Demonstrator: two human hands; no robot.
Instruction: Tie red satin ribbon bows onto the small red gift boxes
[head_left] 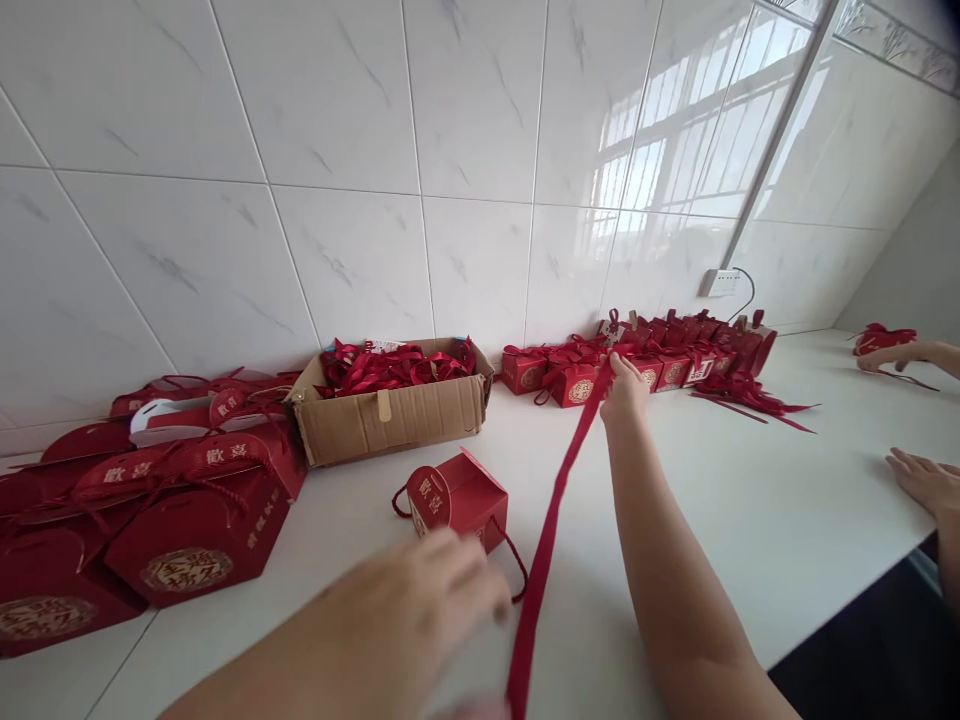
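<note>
A long red ribbon hangs from my right hand, whose fingers are pinched round its upper end. The ribbon runs down past the bottom edge of the picture. My left hand is blurred by motion, low in the middle, in front of a small red box with cord handles. That box stands on the white table and has an open top flap. Whether the left hand touches the box or ribbon is unclear, and its fingertips are smeared.
Large red boxes stand at the left. Beside them is a cardboard box full of red ribbons. Rows of small red boxes and loose ribbons lie along the tiled wall. Another person's hands are at the right.
</note>
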